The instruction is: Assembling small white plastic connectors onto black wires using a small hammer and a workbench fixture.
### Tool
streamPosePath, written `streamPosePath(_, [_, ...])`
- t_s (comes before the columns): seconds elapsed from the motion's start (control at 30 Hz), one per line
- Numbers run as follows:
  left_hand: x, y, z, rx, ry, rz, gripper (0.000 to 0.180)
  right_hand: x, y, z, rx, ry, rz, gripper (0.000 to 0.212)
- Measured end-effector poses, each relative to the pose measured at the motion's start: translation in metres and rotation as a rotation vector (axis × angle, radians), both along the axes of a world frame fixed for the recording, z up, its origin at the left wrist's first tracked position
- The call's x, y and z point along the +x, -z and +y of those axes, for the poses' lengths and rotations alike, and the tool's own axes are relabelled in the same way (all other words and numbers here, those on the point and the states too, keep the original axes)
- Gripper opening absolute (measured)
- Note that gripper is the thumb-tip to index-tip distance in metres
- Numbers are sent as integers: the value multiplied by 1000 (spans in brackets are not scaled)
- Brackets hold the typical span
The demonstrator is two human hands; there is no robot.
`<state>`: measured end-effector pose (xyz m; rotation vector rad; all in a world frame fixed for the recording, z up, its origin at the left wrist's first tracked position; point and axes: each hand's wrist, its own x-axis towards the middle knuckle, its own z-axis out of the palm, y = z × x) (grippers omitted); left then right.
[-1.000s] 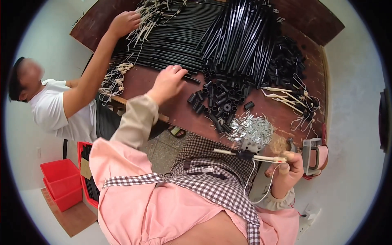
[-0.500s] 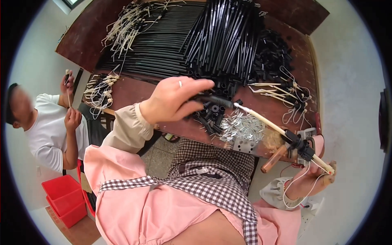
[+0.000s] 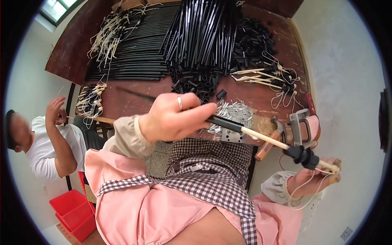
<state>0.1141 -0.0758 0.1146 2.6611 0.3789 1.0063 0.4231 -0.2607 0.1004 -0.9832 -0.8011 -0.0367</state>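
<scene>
Left hand [image 3: 173, 116] is gripping a slim black tube [image 3: 225, 123]; right hand [image 3: 313, 180] is pinching a corded cream rod [image 3: 265, 138] meeting it; similar rods [image 3: 265, 83] are lying unjoined.

Left hand [image 3: 173, 117] curled; right hand [image 3: 315, 180] pinching, well apart

Even, bright light washes the smooth pale wall [image 3: 343, 94]; white glare streaks the heaped glossy black tubes [image 3: 200, 34]. The far end of the slim black rod [image 3: 225, 123] is blurred; straight edges bow toward a dark rim.
</scene>
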Motion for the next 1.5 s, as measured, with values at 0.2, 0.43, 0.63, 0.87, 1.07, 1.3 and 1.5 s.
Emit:
streamPosePath(0.2, [5,-31,-49,-136,-73,39,35,33,-10,-10,304,-577,314,30])
streamPosePath(0.43, [-1,-36,-68,-493,-92,94,32,40,-20,-18,569,-716,421,26])
streamPosePath(0.63, [2,-20,-77,-624,-47,11,31,26,-21,-9,398,-650,433,28])
streamPosePath(0.87, [-1,-10,-79,-684,-8,-15,30,23,-25,-5,142,-763,388,33])
streamPosePath(1.07, [10,-1,-79,-570,-73,85,32,-8,-44,37,-402,-741,192,22])
streamPosePath(1.3, [32,52,-77,-671,-136,-128,35,-78,18,69,-757,-1099,245,18])
streamPosePath(1.5, [31,73,-80,-885,2,-118,31,-71,11,81,-1003,-1290,346,18])
